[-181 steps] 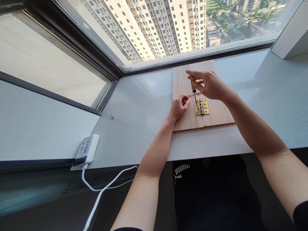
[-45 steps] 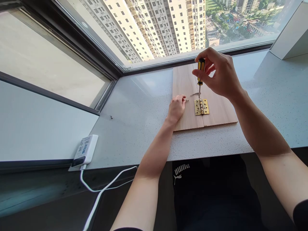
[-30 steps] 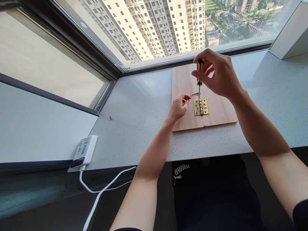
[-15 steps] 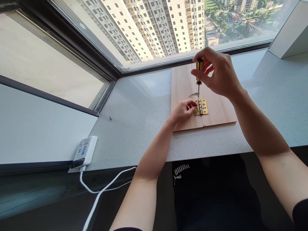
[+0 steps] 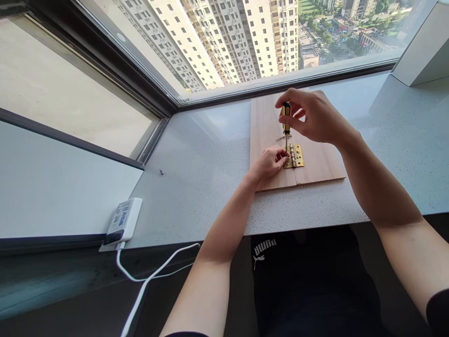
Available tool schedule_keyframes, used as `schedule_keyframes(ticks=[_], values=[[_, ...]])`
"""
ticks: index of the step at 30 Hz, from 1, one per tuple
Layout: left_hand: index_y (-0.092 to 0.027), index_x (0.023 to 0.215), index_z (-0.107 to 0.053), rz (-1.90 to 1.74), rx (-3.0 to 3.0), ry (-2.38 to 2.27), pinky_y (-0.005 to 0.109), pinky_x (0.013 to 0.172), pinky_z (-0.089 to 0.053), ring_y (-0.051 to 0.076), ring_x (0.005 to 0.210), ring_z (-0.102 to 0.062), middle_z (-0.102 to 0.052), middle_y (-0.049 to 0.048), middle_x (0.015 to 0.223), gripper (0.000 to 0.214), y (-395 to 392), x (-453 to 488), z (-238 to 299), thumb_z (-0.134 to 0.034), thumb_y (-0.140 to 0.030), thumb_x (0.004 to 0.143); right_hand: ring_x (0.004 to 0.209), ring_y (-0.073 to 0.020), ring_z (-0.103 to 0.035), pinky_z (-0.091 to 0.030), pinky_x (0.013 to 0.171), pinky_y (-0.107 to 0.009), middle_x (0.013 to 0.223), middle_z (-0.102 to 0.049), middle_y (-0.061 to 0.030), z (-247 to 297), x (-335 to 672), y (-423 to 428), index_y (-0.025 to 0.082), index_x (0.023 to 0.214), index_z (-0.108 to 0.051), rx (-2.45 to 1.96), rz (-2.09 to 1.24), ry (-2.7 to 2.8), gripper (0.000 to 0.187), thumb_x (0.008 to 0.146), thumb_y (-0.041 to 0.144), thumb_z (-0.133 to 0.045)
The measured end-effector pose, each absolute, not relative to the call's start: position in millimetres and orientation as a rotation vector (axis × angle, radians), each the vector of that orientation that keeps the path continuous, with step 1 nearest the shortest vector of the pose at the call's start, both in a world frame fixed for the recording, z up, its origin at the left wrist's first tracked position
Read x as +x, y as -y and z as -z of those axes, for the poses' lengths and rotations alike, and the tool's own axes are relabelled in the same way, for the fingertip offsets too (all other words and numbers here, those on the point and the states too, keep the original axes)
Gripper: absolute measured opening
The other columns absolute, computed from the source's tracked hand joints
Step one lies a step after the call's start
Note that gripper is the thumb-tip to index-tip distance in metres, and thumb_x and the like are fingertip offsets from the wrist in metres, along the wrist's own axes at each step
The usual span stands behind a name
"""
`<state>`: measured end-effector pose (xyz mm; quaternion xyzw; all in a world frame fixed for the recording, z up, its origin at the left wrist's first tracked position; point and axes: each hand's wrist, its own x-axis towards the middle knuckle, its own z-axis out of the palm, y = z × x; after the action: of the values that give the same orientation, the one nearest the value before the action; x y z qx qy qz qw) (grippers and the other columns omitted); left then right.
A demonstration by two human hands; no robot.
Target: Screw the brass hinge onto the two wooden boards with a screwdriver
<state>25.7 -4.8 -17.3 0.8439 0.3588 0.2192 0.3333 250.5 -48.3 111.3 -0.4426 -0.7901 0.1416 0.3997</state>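
A screwdriver (image 5: 286, 119) with a black-and-yellow handle is pinched from above in my right hand (image 5: 310, 114). It stands nearly upright, with its tip down at the fingertips of my left hand (image 5: 269, 161). My left thumb and fingers are pinched together over the left leaf of a brass hinge (image 5: 298, 156); whatever is between them is too small to make out. The hinge lies open across the seam of two light wooden boards (image 5: 319, 164). Several small screws (image 5: 280, 138) lie on the wood just beyond the hinge.
The boards rest on a speckled white sill (image 5: 210, 187) against the window frame (image 5: 228, 97). A white power strip (image 5: 126, 220) with a white cable (image 5: 140, 292) sits at the left front edge. A small dark bit (image 5: 161, 172) lies left on the sill. A white box-like block (image 5: 421, 51) stands far right.
My right hand has come down and slightly left with the screwdriver, bringing its tip from above the hinge to my left fingertips. My left hand has barely shifted.
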Motion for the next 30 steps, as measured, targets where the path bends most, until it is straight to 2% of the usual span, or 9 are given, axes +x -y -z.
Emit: schedule_keyframes(ticks=[6, 11, 13, 18, 21, 27, 30], values=[[-0.02, 0.097, -0.081, -0.588, 2.199, -0.956, 0.04, 0.089, -0.065, 0.02, 0.088, -0.068, -0.074, 0.0093, 0.111, 0.01, 2.1, 25.2, 20.1, -0.075, -0.022, 0.105, 0.1, -0.0284, -0.078, -0.065, 0.096, -0.049, 0.102, -0.081, -0.0063, -104.8, 248.9, 45.5, 0.027, 0.124, -0.08, -1.099, -0.388, 2.076, 0.022, 0.108, 0.041, -0.077], [-0.02, 0.098, -0.082, -0.591, 2.205, -0.942, 0.041, 0.091, -0.064, 0.02, 0.087, -0.068, -0.073, 0.0086, 0.109, 0.01, 0.9, 24.8, 22.1, -0.075, -0.023, 0.106, 0.1, -0.0295, -0.077, -0.065, 0.095, -0.049, 0.098, -0.081, -0.0051, -99.9, 248.7, 42.6, 0.031, 0.125, -0.08, -1.12, -0.396, 2.096, 0.024, 0.107, 0.046, -0.076], [-0.02, 0.097, -0.082, -0.596, 2.208, -0.94, 0.041, 0.09, -0.064, 0.02, 0.086, -0.067, -0.073, 0.0084, 0.108, 0.011, 0.8, 25.0, 22.9, -0.075, -0.023, 0.106, 0.099, -0.0294, -0.077, -0.064, 0.094, -0.048, 0.098, -0.08, -0.0056, -99.1, 249.7, 41.3, 0.029, 0.125, -0.08, -1.106, -0.398, 2.099, 0.025, 0.108, 0.047, -0.075], [-0.02, 0.097, -0.081, -0.601, 2.2, -0.928, 0.04, 0.089, -0.063, 0.019, 0.086, -0.066, -0.072, 0.0081, 0.107, 0.01, 0.8, 25.7, 23.1, -0.075, -0.021, 0.105, 0.094, -0.0278, -0.072, -0.061, 0.095, -0.048, 0.106, -0.079, -0.0077, -99.1, 251.8, 39.6, 0.026, 0.117, -0.08, -1.119, -0.366, 2.119, 0.021, 0.107, 0.045, -0.077], [-0.019, 0.097, -0.081, -0.593, 2.198, -0.919, 0.039, 0.089, -0.063, 0.018, 0.085, -0.066, -0.072, 0.008, 0.108, 0.011, 0.3, 25.3, 22.1, -0.074, -0.02, 0.106, 0.098, -0.0288, -0.068, -0.057, 0.097, -0.048, 0.108, -0.075, -0.0082, -95.8, 249.1, 39.2, 0.027, 0.116, -0.077, -1.17, -0.283, 2.128, 0.019, 0.107, 0.043, -0.08], [-0.018, 0.096, -0.081, -0.609, 2.205, -0.888, 0.037, 0.087, -0.061, 0.017, 0.083, -0.064, -0.072, 0.0076, 0.107, 0.011, -1.4, 23.2, 23.0, -0.075, -0.018, 0.105, 0.102, -0.029, -0.064, -0.051, 0.095, -0.045, 0.123, -0.074, -0.0119, -85.7, 237.5, 39.6, 0.025, 0.133, -0.071, -1.171, -0.26, 2.151, 0.024, 0.116, 0.037, -0.06], [-0.018, 0.097, -0.081, -0.613, 2.211, -0.876, 0.036, 0.086, -0.06, 0.017, 0.083, -0.064, -0.072, 0.0075, 0.106, 0.01, -2.4, 23.3, 24.1, -0.076, -0.018, 0.104, 0.105, -0.0291, -0.065, -0.05, 0.096, -0.044, 0.12, -0.077, -0.0113, -87.5, 236.0, 42.2, 0.024, 0.137, -0.071, -1.108, -0.318, 2.186, 0.028, 0.117, 0.032, -0.054]])
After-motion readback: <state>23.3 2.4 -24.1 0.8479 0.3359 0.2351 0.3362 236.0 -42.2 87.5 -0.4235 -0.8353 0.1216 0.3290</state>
